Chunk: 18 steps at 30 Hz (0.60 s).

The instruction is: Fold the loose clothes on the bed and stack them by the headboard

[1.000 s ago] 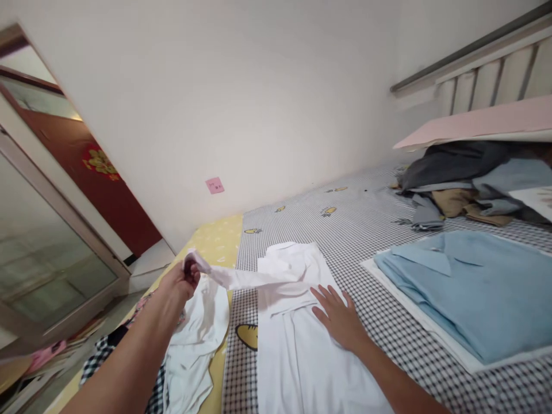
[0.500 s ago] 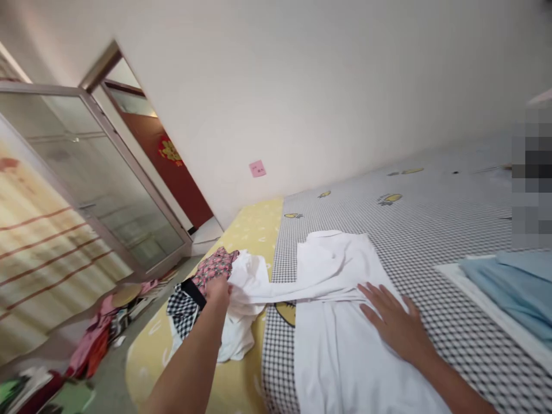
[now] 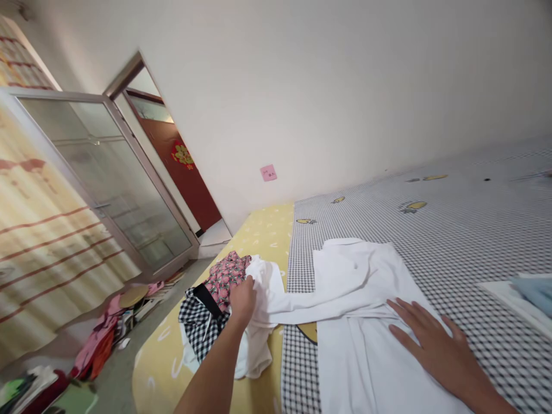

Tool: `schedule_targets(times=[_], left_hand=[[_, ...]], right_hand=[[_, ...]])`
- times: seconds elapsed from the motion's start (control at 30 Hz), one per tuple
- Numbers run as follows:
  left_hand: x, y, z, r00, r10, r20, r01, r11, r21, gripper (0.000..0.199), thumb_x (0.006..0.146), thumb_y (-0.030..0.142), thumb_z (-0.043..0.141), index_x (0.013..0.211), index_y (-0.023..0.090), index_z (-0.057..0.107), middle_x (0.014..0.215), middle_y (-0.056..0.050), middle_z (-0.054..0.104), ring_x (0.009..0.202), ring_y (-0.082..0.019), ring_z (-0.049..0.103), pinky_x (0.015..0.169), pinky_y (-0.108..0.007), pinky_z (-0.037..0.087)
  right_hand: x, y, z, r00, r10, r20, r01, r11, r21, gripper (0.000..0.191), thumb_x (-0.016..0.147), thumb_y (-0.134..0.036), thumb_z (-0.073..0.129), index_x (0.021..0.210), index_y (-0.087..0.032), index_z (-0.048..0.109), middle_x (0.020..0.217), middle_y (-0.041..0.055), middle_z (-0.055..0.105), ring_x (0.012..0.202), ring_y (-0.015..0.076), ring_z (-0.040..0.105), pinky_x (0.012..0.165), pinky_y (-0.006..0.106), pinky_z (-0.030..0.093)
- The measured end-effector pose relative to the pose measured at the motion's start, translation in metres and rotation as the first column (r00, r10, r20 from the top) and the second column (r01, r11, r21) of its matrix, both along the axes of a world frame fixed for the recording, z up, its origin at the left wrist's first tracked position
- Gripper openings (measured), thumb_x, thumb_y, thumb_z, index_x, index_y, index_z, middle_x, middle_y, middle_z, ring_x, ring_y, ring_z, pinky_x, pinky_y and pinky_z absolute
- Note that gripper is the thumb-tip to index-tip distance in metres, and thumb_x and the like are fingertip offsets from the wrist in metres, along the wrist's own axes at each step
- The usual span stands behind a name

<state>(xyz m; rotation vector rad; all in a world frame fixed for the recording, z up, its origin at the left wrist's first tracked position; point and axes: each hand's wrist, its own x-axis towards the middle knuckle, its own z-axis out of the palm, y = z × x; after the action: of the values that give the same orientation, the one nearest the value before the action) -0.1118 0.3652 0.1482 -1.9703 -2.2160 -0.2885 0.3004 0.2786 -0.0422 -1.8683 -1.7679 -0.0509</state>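
Left of the smooth white shirt's (image 3: 368, 339) body, left fingers (image 3: 247, 289) clamp its straight, flat sleeve (image 3: 297, 309); right fingers (image 3: 403, 315) splay atop it.

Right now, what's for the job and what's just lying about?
For the job:
white collared cloth shirt
left hand, gripping its sleeve
right hand, spread on it

Seemingly lying about:
black-and-white checked cloth
pink-and-orange fabric on the floor
flat round tan thing

Pink note (image 3: 266, 173) (dark-marked) on wall (image 3: 353, 98)
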Motion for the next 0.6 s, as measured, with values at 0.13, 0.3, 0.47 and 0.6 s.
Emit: schedule_targets(times=[0.13,0.3,0.47,0.6], left_hand=[[-0.011,-0.004,0.006,0.999,-0.017,0.037,0.016,1.000,0.016,0.006,0.079,0.015,0.062,0.083,0.020,0.062,0.095,-0.008,0.071,0.097,-0.025,0.065,0.086,-0.035,0.043],[-0.009,-0.004,0.034,0.966,-0.069,0.248,0.033,0.989,0.145,0.012,0.083,0.027,0.060,0.073,0.021,0.057,0.092,-0.005,0.068,0.095,-0.022,0.062,0.086,-0.031,0.044],[-0.010,0.007,0.064,0.830,0.051,0.555,-0.201,0.956,0.213,0.022,0.079,0.029,0.059,0.062,0.024,0.047,0.061,-0.002,0.053,0.078,-0.029,0.059,0.072,-0.037,0.042],[0.002,0.008,0.071,0.621,0.081,0.780,-0.308,0.940,0.148,0.037,0.069,0.019,0.070,0.052,0.025,0.038,0.045,0.005,0.033,0.065,-0.025,0.054,0.062,-0.032,0.039]], right_hand=[[0.001,0.002,-0.001,1.000,-0.006,0.001,0.006,1.000,-0.004,0.070,0.087,-0.069,0.032,0.145,-0.034,0.051,0.150,0.0038,0.053,0.140,0.0326,0.043,0.116,0.063,0.022],[-0.005,-0.004,0.014,1.000,-0.018,0.021,0.020,0.998,-0.053,0.060,0.092,-0.060,0.034,0.144,-0.033,0.052,0.150,0.0042,0.053,0.142,0.0306,0.042,0.117,0.063,0.020],[-0.012,-0.009,0.037,0.999,-0.021,0.029,0.025,0.994,-0.110,0.055,0.097,-0.053,0.034,0.148,-0.034,0.045,0.156,0.0036,0.046,0.146,0.0276,0.036,0.117,0.062,0.019],[-0.014,-0.011,0.044,1.000,-0.023,-0.006,0.022,0.990,-0.138,0.055,0.099,-0.055,0.032,0.149,-0.035,0.043,0.157,0.0023,0.043,0.148,0.0267,0.033,0.118,0.061,0.017]])
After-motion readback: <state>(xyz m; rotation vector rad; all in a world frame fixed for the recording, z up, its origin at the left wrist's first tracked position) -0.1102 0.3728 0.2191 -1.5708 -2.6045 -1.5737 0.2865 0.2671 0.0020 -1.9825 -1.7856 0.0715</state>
